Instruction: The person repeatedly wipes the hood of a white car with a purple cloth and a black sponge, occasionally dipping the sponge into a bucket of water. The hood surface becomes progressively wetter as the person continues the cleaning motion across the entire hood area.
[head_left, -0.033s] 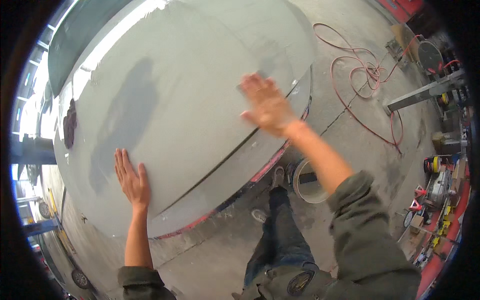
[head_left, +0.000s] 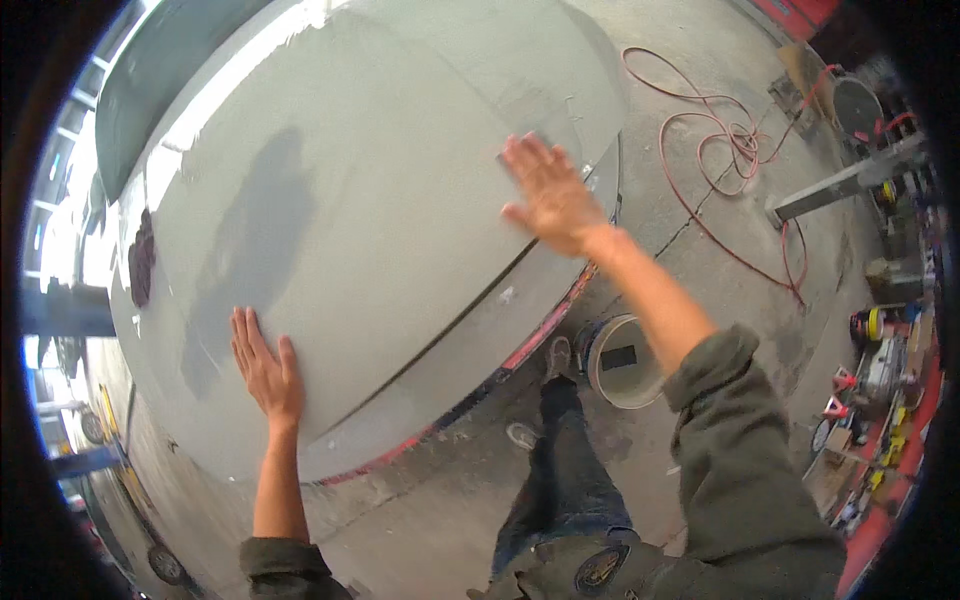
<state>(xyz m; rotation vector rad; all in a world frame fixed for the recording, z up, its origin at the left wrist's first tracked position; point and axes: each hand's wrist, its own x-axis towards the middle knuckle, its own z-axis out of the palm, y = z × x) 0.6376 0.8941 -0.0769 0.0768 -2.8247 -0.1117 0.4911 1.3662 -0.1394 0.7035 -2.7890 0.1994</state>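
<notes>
At the left edge of the grey panel (head_left: 400,175), a bundled dark cloth (head_left: 142,262). Farther in, across the panel's left half, a long shadow, then broad bare surface toward the right. On the panel's lower left, near its close edge, the left hand (head_left: 268,374), flat and palm down, thumb apart, fingers stretched, grasping nothing visible. From there, along the panel's near side, a dark seam (head_left: 437,342) slanting up to the right; outside it, a curved rim (head_left: 520,350) patched red and black. Below the panel's rim, two shoes (head_left: 559,358) and, just beside, a bucket (head_left: 628,388) with a dark block (head_left: 620,357) inside. On the panel's right part, by the seam's upper end, the right hand (head_left: 555,203), blurred, palm down, fingers extended; cannot tell whether anything thin underneath. Beyond the panel's right edge, a wide stretch of concrete floor (head_left: 643,165), crossed by a looping red hose (head_left: 740,140); farther off, a grey metal beam (head_left: 845,187).
</notes>
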